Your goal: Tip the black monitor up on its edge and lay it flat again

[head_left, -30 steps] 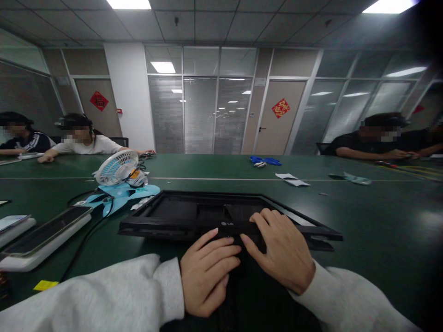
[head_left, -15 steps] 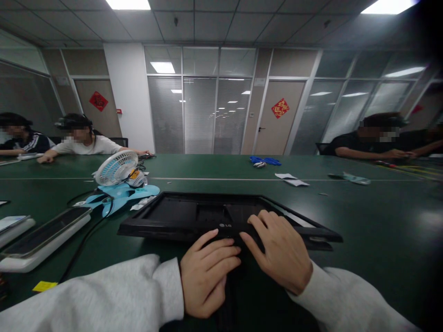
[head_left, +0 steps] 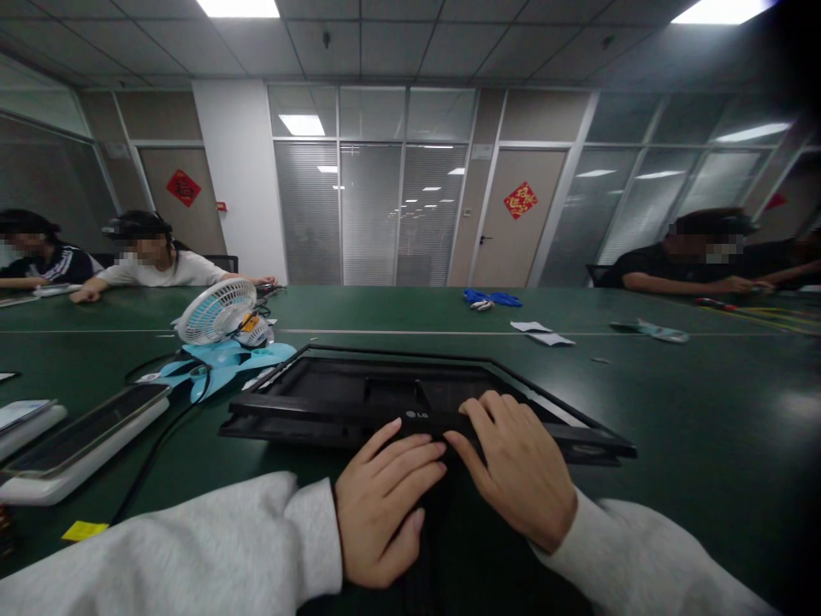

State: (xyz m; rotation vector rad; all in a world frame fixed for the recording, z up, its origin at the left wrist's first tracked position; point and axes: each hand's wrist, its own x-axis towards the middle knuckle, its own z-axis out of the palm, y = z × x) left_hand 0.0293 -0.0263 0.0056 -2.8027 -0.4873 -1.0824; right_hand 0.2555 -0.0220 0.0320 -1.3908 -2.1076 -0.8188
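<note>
A black LG monitor bezel lies over a black monitor back cover on the green table. At its near edge, the bezel stands slightly apart from the cover. My right hand is closed on that edge just right of the logo, fingers over the top and thumb at the front. Left of it, my left hand has its fingers stretched out, the tips against the same edge below the logo. Its thumb is apart from the fingers, lower down. The undersides of the fingertips are hidden.
To the left stand a white and blue fan, a phone on a white stand and a black cable. Farther back lie a blue cable bundle and white papers. Other people sit across the table.
The bezel's near edge has risen a little, widening the gap to the cover. My left index finger has moved up with it, and the left thumb has spread from the fingers.
</note>
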